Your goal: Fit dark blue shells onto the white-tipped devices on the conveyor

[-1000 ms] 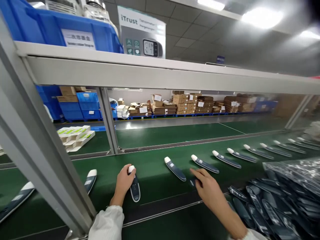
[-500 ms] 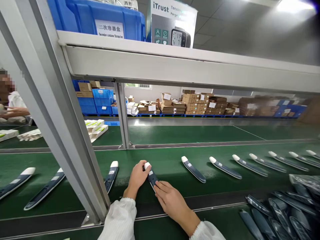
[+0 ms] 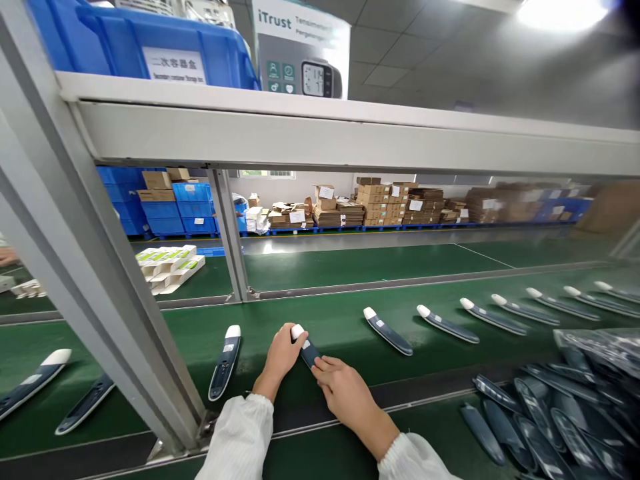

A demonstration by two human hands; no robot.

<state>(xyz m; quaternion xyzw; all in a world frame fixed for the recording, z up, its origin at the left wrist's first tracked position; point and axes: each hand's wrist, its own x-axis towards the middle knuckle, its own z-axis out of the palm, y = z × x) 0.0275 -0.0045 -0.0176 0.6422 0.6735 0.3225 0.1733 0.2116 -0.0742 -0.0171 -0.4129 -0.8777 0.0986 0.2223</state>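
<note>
A slim dark-blue device casing with a white tip (image 3: 309,351) lies between my hands over the green belt. My left hand (image 3: 281,353) has its fingers and thumb closed around the white-tipped end. At the lower end, the fingers of my right hand (image 3: 345,393) are pressed together on the casing and hide that end. To the left, another white-tipped casing (image 3: 225,363) rests on the belt, its hollow side showing. Right of my hands lies a similar casing (image 3: 389,331), with several more in a row beyond it.
A pile of dark-blue casing parts (image 3: 545,420) lies at the lower right, beside clear plastic (image 3: 600,347). A metal post (image 3: 100,220) slants up at the left. Overhead, a white shelf (image 3: 325,133) carries a blue bin (image 3: 170,50) and an iTrust box (image 3: 303,50). White cartons (image 3: 170,263) stand farther back.
The view has shifted, so the post and shelf items appear farther left. Both hands stay on the same casing, with little visible change in their hold.
</note>
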